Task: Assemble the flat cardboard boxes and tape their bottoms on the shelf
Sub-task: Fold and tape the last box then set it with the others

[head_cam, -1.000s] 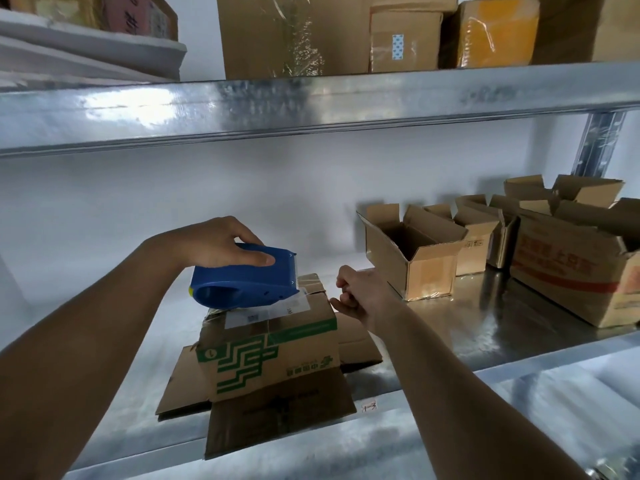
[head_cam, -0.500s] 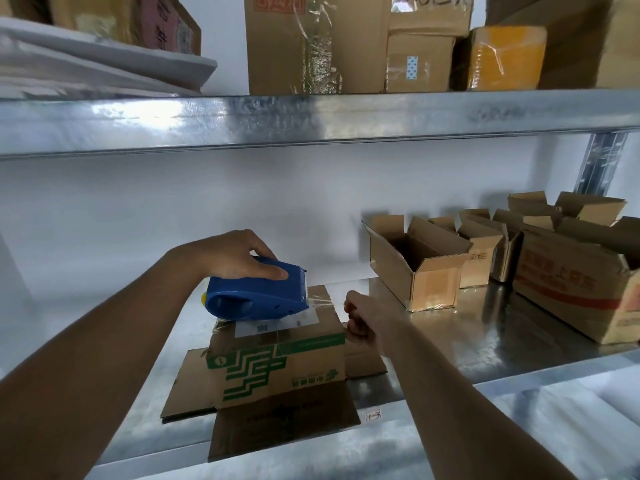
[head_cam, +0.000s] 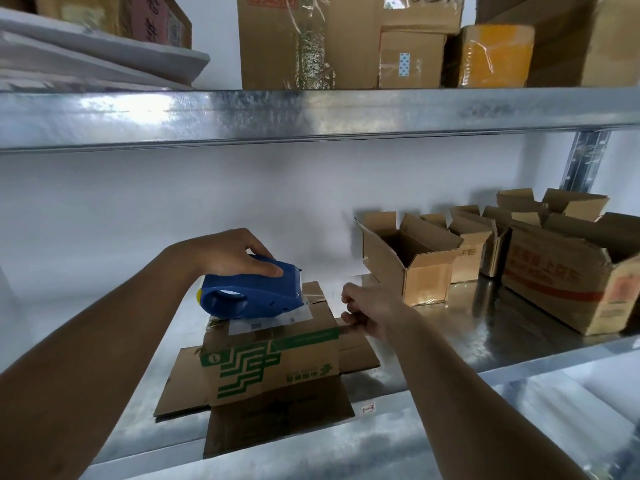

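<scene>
A cardboard box with green print (head_cam: 277,362) stands upside down on the metal shelf (head_cam: 485,341), its lower flaps spread flat around it. My left hand (head_cam: 225,252) grips a blue tape dispenser (head_cam: 252,294) that rests on the box's upturned bottom, over a white label. A strip of clear tape runs from the dispenser's front over the box's far right edge. My right hand (head_cam: 367,315) is at the box's right side, its curled fingers pressing against the upper right edge where the tape comes down.
Several assembled open boxes (head_cam: 412,258) stand in a row at the back right, with a larger red-printed box (head_cam: 568,282) in front of them. The upper shelf beam (head_cam: 311,112) overhangs the work area and carries taped parcels (head_cam: 346,39).
The left hand has slid the dispenser right along the box's bottom. The right hand has dropped from the air to the box's right edge.
</scene>
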